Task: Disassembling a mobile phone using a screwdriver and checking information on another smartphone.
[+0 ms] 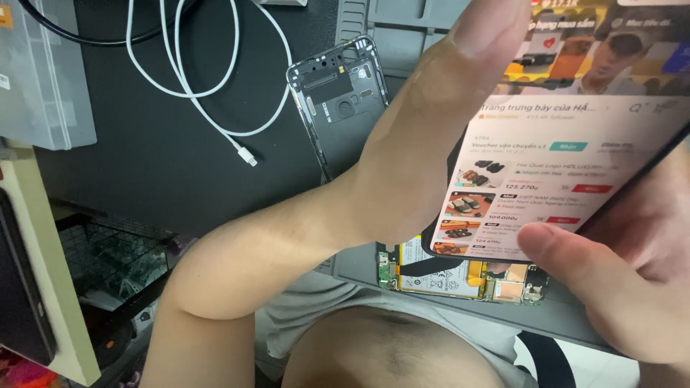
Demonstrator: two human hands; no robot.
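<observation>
The black mat (180,144) covers most of the desk, and on it lie a white cable (215,86) and a bare phone frame (341,100), well apart from the hands. Nearer to the person, on a grey tray (431,302) at the desk edge, an opened phone (460,276) shows its battery and boards, partly hidden under the raised phone (568,136). This lit phone is held up in the air, close to the camera and directly above the opened one. I think the main danger is there: the grip looks light, so if the phone slips, it can fall on the exposed boards and damage both devices. The left forearm also crosses low over the tray, and a careless move of it could push the opened phone over the edge. The right hand (625,280) carries the phone from below, its thumb (553,244) is pressed on the lower edge of the screen and the other fingers are hidden behind the device, so I judge it as closed around the phone. The left hand (431,129) reaches up beside the screen; its fingers look stretched and loose, one of them lies at the top left edge of the phone, but the tips leave the picture, so whether it grips anything I cannot tell.
</observation>
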